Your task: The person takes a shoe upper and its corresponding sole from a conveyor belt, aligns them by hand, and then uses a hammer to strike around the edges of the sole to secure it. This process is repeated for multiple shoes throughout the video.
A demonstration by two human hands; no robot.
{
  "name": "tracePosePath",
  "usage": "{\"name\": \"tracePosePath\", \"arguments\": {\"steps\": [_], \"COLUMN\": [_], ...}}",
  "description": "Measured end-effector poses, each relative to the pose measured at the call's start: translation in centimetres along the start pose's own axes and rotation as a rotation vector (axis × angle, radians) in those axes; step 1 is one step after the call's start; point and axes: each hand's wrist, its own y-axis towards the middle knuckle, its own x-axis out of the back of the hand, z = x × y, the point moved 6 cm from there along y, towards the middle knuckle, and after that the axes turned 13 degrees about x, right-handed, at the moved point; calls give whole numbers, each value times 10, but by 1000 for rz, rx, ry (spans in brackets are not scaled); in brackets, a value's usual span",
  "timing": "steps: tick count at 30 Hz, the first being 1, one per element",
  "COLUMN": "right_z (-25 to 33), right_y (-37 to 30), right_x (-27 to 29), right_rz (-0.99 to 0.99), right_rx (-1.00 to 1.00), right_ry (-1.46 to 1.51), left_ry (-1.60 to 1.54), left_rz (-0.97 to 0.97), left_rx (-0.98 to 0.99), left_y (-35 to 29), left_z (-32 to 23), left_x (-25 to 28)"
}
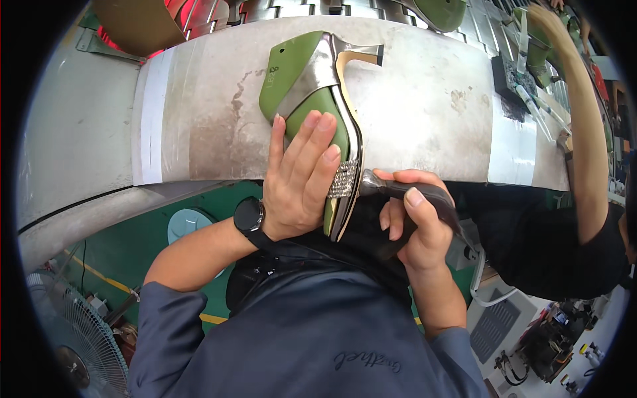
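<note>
A metallic slingback high-heeled shoe (344, 99) lies on its side, fitted on a green shoe last (293, 65). Its heel points to the far right, and its toe reaches past the bench's near edge toward me. A sparkly band (343, 179) crosses the front part. My left hand (298, 182) lies against the last and upper with fingers stretched out, its thumb beside the band. In my right hand (424, 215) is a hammer (428, 195) with a dark handle, gripped with fingers and thumb. Its rounded metal head is at the sole's edge, beside the band; whether they touch, I cannot tell.
Under the shoe is a worn, pale bench (411, 99). Beyond it runs a metal slat conveyor (265, 10) carrying more green lasts (441, 13). Another person's arm (577, 119) reaches along the right, near a dark block (507, 78) with syringes. A fan (79, 345) stands lower left.
</note>
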Motion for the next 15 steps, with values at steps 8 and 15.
{"name": "tracePosePath", "arguments": {"steps": [8, 15], "right_z": [60, 67], "right_y": [5, 42], "right_x": [-36, -40], "right_rz": [475, 517], "right_rx": [177, 102], "right_ry": [-454, -531], "left_ry": [0, -15], "left_rz": [-1, -24], "left_rx": [49, 67], "left_y": [-1, 0], "left_z": [0, 2], "left_x": [0, -1]}}
